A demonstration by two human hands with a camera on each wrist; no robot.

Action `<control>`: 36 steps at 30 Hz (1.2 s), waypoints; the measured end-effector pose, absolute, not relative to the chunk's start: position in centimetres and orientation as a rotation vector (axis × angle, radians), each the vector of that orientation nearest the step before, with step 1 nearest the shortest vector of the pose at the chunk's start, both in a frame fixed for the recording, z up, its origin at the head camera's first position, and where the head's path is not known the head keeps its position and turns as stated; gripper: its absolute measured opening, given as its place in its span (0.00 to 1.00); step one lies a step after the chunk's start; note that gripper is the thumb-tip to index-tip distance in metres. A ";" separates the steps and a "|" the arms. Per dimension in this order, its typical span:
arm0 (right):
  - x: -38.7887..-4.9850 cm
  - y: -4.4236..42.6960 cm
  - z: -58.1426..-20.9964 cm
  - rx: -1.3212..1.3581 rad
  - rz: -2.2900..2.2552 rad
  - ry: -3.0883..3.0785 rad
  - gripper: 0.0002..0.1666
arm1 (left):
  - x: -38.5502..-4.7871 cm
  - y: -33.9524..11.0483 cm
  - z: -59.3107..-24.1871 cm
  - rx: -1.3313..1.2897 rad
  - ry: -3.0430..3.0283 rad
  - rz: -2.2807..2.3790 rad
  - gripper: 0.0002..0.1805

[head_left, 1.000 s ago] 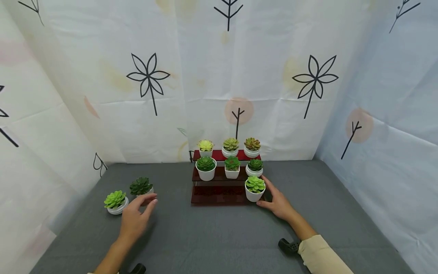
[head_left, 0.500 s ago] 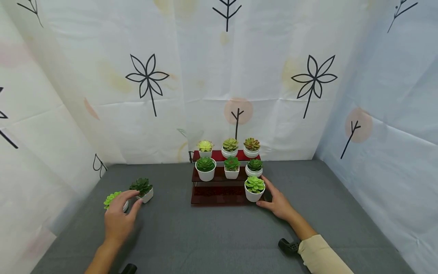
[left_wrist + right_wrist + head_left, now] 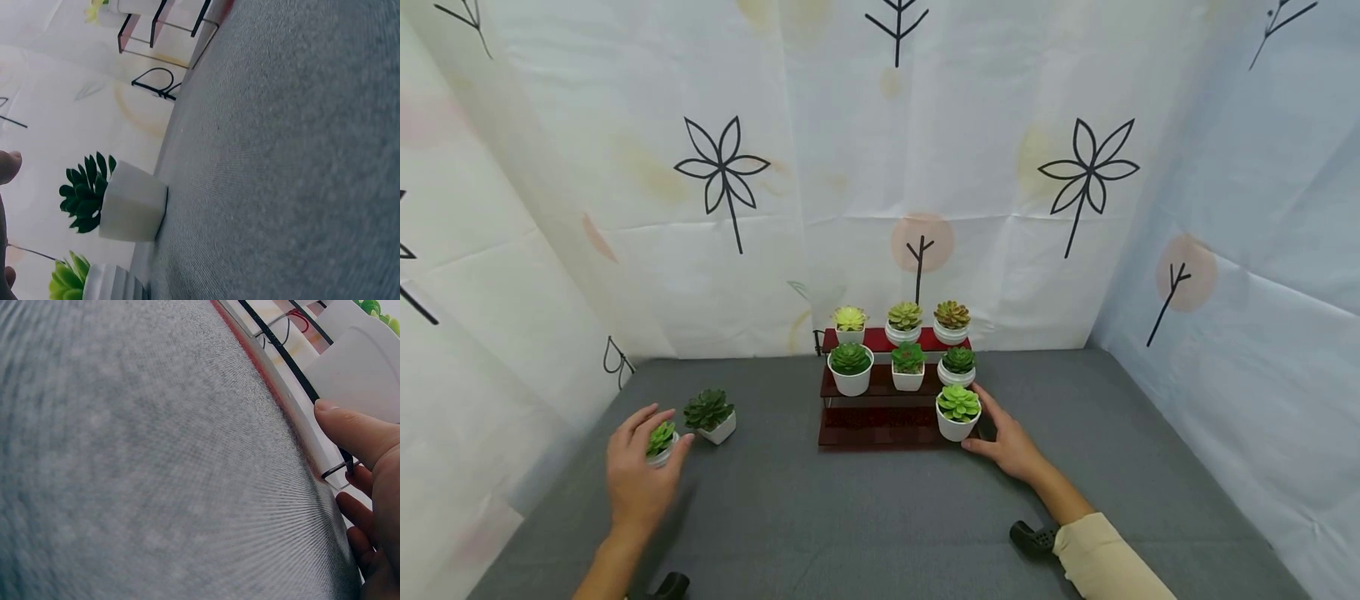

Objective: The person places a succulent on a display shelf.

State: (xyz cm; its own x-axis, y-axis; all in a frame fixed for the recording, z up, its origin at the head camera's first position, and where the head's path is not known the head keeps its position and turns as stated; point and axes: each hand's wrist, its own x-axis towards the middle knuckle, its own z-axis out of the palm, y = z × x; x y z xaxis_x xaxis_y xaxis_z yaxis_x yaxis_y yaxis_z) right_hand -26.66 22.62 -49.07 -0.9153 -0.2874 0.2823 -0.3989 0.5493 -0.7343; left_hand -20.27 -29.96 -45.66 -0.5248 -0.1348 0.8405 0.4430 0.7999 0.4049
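My left hand point(image 3: 638, 483) hovers around a bright green potted succulent point(image 3: 661, 440) at the table's left, thumb and fingers spread apart. In the left wrist view its fingertips point(image 3: 9, 166) are above that plant, whose ribbed white pot point(image 3: 111, 284) stands on the cloth. Just beside it is a dark green succulent point(image 3: 709, 410) in a square white pot. My right hand point(image 3: 1017, 450) grips the right end of a dark red tiered stand point(image 3: 880, 427), thumb point(image 3: 353, 428) at the front edge, other fingers at its side. A light green succulent point(image 3: 958, 412) sits by that thumb on the lowest step.
Three potted succulents stand on the top step, among them a reddish one point(image 3: 952, 317). The middle step bears three green ones, including a round-potted plant point(image 3: 851, 367). Grey cloth point(image 3: 865, 517) covers the table, and printed fabric walls point(image 3: 850, 167) enclose it.
My left hand has moved left, from in front of the dark green succulent to around the bright green one. My right hand has stayed at the stand.
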 end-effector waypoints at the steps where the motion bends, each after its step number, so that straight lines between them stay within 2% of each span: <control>1: -26.7 22.6 -49.1 0.591 1.300 -2.649 0.57 | -20.3 -30.1 -45.8 -0.222 -1.991 -0.742 0.26; 6: -26.8 22.5 -49.1 0.592 1.298 -2.655 0.58 | -20.3 -30.8 -46.2 -0.178 -1.967 -0.765 0.36; 10: -26.7 22.5 -49.1 0.584 1.309 -2.664 0.58 | -20.2 -31.2 -46.4 -0.145 -1.957 -0.790 0.40; 14: -26.6 22.5 -49.0 0.568 1.316 -2.663 0.58 | -20.1 -31.5 -46.8 -0.078 -1.995 -0.829 0.49; 20: -26.5 22.5 -49.1 0.575 1.309 -2.653 0.58 | -20.1 -32.0 -47.5 0.103 -2.096 -0.961 0.52; 27: -26.6 22.6 -49.2 0.597 1.307 -2.643 0.58 | -20.3 -32.6 -47.9 0.268 -2.263 -1.173 0.60; 36: -26.7 22.5 -49.1 0.593 1.301 -2.657 0.57 | -20.6 -33.1 -48.1 0.411 -2.345 -1.292 0.58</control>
